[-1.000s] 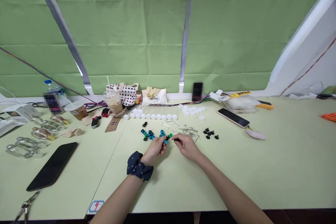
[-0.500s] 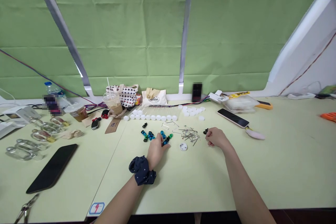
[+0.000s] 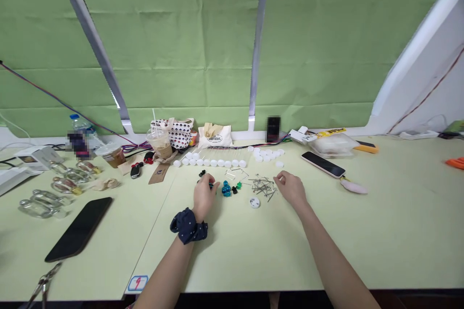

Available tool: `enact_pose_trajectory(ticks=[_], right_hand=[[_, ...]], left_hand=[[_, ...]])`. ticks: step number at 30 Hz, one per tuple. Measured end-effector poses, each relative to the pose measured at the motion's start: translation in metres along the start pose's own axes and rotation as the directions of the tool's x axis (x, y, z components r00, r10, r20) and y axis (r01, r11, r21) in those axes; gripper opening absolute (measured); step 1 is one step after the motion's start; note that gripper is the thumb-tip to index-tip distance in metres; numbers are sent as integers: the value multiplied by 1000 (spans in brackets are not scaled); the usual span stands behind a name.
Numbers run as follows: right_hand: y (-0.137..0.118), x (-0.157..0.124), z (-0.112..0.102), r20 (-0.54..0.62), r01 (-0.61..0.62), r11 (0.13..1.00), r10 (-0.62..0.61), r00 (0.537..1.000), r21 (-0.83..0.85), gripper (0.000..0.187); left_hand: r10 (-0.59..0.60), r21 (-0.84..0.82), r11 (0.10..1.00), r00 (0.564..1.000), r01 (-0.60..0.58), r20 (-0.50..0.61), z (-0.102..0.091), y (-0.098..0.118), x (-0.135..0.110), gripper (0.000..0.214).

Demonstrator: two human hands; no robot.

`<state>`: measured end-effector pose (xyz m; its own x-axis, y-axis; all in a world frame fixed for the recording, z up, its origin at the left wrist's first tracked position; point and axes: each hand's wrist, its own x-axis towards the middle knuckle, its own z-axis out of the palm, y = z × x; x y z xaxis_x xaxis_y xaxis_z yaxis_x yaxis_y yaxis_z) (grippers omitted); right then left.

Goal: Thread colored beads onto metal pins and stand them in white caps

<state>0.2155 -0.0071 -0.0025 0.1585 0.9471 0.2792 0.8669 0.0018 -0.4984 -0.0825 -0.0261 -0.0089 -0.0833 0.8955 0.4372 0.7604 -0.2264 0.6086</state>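
Note:
My left hand (image 3: 203,195) rests curled on the table over a cluster of small blue, green and black beads (image 3: 228,188), its fingers pinching at the leftmost ones. A dark dotted scrunchie (image 3: 188,226) is on that wrist. My right hand (image 3: 291,188) lies loosely closed just right of a heap of thin metal pins (image 3: 263,185); what it holds, if anything, is hidden. A small white round cap (image 3: 254,202) lies between the two hands. A row of white caps (image 3: 210,162) lines up behind the beads.
A black phone (image 3: 79,228) lies at the left, a second phone (image 3: 323,164) at the right. Glass vials (image 3: 50,195), drink cups (image 3: 159,141), pouches and cables crowd the back left. Pliers (image 3: 43,284) lie at the near left edge.
My two hands parted from the middle. The right one went out to the black beads, then came back beside the pins. The left one slid left over the beads. A white cap now lies uncovered.

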Motion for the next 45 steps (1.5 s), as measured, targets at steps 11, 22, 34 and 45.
enact_pose_trajectory(ticks=[11, 22, 34, 45], right_hand=[[-68, -54, 52, -1, 749, 653, -754, 657, 112, 19], [-93, -26, 51, -22, 687, 685, -704, 710, 241, 15], [-81, -21, 50, 43, 297, 734, -405, 913, 611, 31], [-91, -26, 51, 422, -201, 508, -369, 828, 838, 43]], left_hand=[[-70, 428, 904, 987, 2, 143, 4, -19, 3, 26], [-76, 497, 868, 992, 18, 98, -10, -16, 2, 23], [164, 119, 980, 986, -160, -22, -6, -5, 4, 15], [278, -282, 930, 953, -236, 117, 14, 22, -14, 18]])
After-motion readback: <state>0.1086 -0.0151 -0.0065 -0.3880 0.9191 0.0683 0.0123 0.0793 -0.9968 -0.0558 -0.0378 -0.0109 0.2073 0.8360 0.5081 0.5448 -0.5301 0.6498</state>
